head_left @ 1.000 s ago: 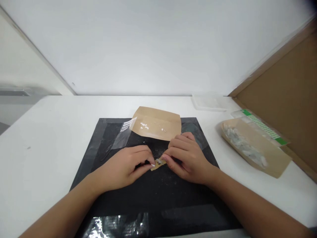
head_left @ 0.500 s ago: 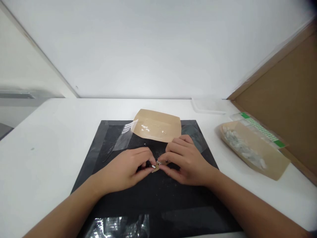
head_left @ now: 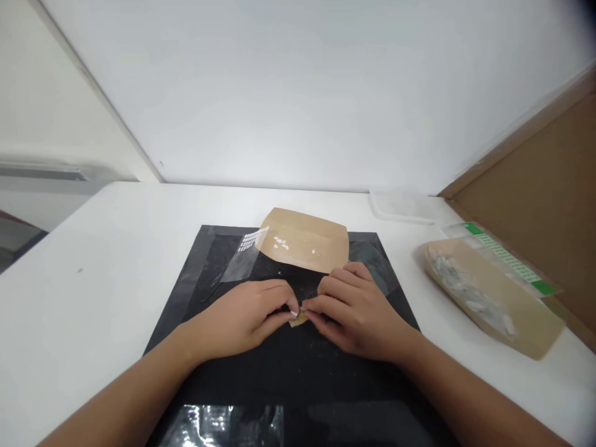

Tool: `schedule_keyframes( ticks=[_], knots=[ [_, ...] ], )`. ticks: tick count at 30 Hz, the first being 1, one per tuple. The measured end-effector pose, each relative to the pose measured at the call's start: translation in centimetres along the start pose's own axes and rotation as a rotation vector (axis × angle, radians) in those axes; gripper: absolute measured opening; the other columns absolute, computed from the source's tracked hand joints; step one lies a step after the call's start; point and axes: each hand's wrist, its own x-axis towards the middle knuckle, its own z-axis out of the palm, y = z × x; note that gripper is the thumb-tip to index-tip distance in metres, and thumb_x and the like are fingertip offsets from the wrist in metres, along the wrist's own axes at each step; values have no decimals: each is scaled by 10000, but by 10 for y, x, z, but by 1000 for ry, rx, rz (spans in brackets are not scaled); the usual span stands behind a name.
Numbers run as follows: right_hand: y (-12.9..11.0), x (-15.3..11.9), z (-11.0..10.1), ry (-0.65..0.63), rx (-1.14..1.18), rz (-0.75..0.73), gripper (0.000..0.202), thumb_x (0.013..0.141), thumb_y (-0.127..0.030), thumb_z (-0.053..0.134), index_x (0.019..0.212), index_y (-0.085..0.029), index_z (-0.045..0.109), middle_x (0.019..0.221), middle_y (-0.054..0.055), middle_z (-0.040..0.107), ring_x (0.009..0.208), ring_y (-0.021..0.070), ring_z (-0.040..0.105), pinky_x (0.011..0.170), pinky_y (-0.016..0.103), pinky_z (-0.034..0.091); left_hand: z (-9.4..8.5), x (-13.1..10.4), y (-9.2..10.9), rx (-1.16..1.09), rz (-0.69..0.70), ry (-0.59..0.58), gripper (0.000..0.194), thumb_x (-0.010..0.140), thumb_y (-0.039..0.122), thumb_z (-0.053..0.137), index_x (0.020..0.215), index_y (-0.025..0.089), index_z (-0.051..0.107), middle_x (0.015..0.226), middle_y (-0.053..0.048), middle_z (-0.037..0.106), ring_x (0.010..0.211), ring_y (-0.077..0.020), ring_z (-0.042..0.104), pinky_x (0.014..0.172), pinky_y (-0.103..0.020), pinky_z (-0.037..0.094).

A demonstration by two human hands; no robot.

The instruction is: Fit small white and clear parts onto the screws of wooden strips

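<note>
Both hands meet over a black mat [head_left: 326, 391]. Between their fingertips is a small yellowish piece [head_left: 298, 320]. My left hand [head_left: 249, 313] pinches a tiny white piece [head_left: 294, 314] between thumb and index finger, at the left side of the yellowish piece. My right hand [head_left: 361, 310] is closed, its thumb and index fingertips pressed at the right side of the yellowish piece; what they grip is too small to make out. Just beyond the hands lies a tan paper tray [head_left: 321, 231] with several small white bits [head_left: 280, 243].
A clear sheet with white stickers [head_left: 239, 261] touches the tan tray's left end. To the right, a second tan tray [head_left: 531, 323] holds clear plastic scraps, beside a green-and-clear strip [head_left: 507, 257]. A translucent lid [head_left: 403, 208] lies at the back; a brown panel [head_left: 549, 186] stands right.
The view has shifted slightly, so the scene sits a little further right. My fingertips have drawn closer round the yellowish piece, and less of the white piece shows.
</note>
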Motion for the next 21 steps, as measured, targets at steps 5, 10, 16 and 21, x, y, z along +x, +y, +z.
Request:
schedule_keyframes(
  ticks=[5,10,16,21],
  knots=[
    [0,0,-1,-6,-38,-21,78,995,-248,643,936,-215,682,831,3,625,797,179,522,822,393,346,-1,0,6,-71,39,89,91,1050,204,572,1062,205,662,1052,-47,687,924,-168,652,836,-306,542],
    [-1,0,-8,108,-79,0,85,951,-278,699,1010,-216,698,913,41,640,831,202,550,785,391,367,0,1,11,-217,51,297,78,1031,207,628,1031,187,704,1043,-58,674,765,-107,660,662,-237,537],
    [-13,2,-7,220,223,62,208,1011,-355,645,1158,-209,622,1017,67,690,965,221,625,869,390,487,15,2,24,-648,-73,448,80,971,238,737,970,159,725,952,-39,682,578,-80,708,443,-151,499],
    [-18,3,0,266,295,141,259,1037,-363,645,1238,-212,583,1012,56,730,942,204,662,862,366,520,28,1,31,-867,-125,475,74,940,229,772,960,159,760,898,-30,690,517,-93,717,340,-103,432]
  ],
)
